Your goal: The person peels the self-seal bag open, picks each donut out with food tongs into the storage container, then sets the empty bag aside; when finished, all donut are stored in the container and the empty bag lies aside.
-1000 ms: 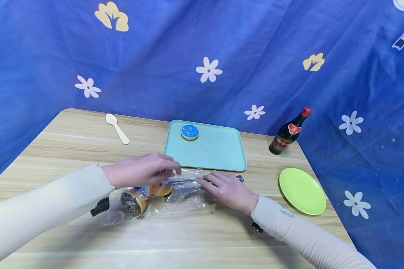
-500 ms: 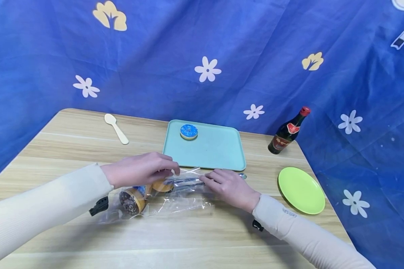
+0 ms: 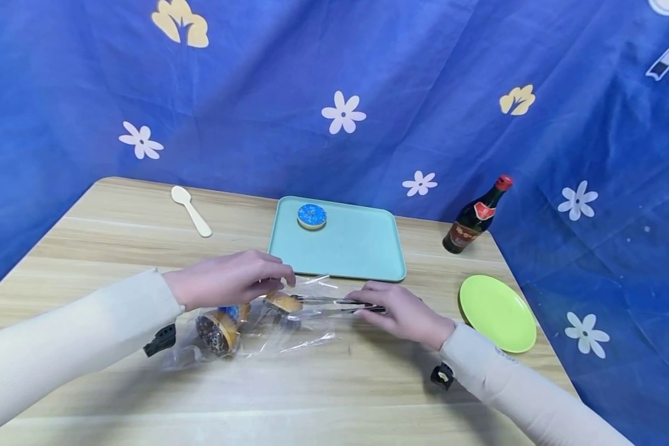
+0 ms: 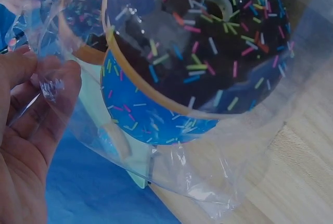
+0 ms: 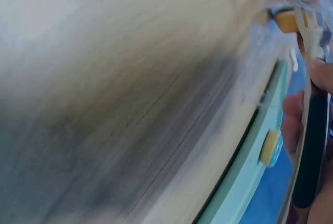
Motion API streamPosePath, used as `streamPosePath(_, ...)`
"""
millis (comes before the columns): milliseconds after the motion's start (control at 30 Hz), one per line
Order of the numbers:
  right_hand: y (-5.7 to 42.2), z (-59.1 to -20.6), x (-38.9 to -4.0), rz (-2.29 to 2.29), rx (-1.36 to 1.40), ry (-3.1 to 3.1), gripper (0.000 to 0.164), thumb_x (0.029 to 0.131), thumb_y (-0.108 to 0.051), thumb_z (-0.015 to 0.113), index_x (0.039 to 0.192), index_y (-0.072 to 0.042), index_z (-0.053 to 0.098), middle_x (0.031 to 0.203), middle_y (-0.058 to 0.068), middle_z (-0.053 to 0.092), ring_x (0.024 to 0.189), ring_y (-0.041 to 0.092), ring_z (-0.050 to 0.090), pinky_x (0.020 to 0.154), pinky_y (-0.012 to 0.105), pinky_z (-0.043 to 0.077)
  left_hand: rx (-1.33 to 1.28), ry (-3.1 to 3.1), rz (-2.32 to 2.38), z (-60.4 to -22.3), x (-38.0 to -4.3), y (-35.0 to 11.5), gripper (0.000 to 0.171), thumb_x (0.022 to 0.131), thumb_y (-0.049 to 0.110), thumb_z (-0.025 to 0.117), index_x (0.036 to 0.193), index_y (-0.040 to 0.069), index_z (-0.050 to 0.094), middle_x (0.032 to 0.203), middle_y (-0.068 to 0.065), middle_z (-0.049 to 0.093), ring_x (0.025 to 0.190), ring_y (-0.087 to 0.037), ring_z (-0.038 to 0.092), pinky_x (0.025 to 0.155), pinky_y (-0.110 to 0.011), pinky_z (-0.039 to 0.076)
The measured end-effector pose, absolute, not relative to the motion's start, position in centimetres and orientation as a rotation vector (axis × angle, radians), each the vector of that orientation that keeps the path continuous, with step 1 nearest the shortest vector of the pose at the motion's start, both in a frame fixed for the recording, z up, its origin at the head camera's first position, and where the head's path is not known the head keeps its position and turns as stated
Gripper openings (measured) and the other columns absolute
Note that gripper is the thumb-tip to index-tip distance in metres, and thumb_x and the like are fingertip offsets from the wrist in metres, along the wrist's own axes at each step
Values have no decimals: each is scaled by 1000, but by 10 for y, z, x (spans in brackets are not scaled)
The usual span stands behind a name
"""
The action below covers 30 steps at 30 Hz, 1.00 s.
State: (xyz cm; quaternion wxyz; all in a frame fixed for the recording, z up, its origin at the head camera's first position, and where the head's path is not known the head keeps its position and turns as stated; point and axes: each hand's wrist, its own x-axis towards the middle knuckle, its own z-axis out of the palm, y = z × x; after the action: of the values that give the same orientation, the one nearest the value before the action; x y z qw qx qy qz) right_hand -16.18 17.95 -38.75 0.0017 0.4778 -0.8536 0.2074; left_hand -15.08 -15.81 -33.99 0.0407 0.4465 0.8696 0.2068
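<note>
Chocolate-iced donut (image 4: 208,41) and blue sprinkled donut (image 4: 161,117): saw both nearest, inside clear plastic bag (image 3: 301,342), pinched between thumb and fingers of left hand (image 3: 228,280). Noted tongs (image 5: 311,151) gripped in right hand (image 3: 404,313), aimed at third bagged donut (image 3: 282,302), contact unclear. Beyond, saw green plate (image 3: 498,313), turquoise tray (image 3: 357,241) bearing blue-iced donut (image 3: 312,215), bottle (image 3: 471,223), white spoon (image 3: 194,214).

My left hand (image 3: 231,280) pinches a clear, crinkled plastic bag (image 3: 309,331), its mouth towards my right. Inside, a dark-iced doughnut (image 4: 223,73) with coloured sprinkles tilts beside a blue-iced doughnut (image 4: 156,122). Nearer the mouth sits a third doughnut (image 3: 283,302), dark-iced. Black-handled tongs (image 5: 312,151) in my right hand (image 3: 404,313) reach it; their grip is unclear.
</note>
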Motion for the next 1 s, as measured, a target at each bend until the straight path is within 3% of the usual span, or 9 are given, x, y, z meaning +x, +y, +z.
streamPosePath(333, 207, -393, -169, 1136, 1442, -2852, 28, 94, -28, 63, 119, -16, 68, 109, -3, 71, 98, 6, 65, 85, 27, 55, 1391, 2681, 632, -341, -151, -157, 21, 98, 10, 54, 110, 22, 66, 102, 11, 71, 83, 0, 63, 73, -19, 54)
streamPosePath(533, 227, -392, -168, 1445, 1299, -3019, 27, 93, -23, 65, 118, -12, 68, 90, 12, 71, 74, 18, 66, 63, 30, 58, 1378, 2690, 637, -341, -151, -158, 20, 98, 11, 54, 109, 23, 66, 97, 15, 68, 79, 4, 58, 70, -18, 52)
streamPosePath(633, 242, -393, -167, 1574, 1173, -3098, 28, 93, -21, 65, 119, -11, 67, 93, 21, 70, 75, 27, 67, 63, 36, 59, 1372, 2692, 635, -341, -152, -159, 21, 99, 12, 53, 109, 25, 65, 95, 15, 67, 77, 4, 57, 68, -17, 51)
streamPosePath(767, 261, -390, -166, 1612, 1040, -3154, 28, 93, -21, 65, 120, -13, 67, 96, 24, 70, 76, 26, 69, 65, 43, 59, 1374, 2695, 629, -340, -152, -159, 22, 98, 10, 53, 109, 26, 64, 94, 15, 67, 76, 3, 57, 68, -17, 51)
streamPosePath(1000, 287, -382, -171, 1644, 813, -3200, 34, 94, -25, 64, 125, -11, 65, 93, 25, 70, 73, 16, 67, 64, 40, 58, 1377, 2689, 613, -338, -152, -157, 24, 97, 10, 55, 110, 26, 65, 100, 15, 68, 86, 3, 62, 76, -19, 55)
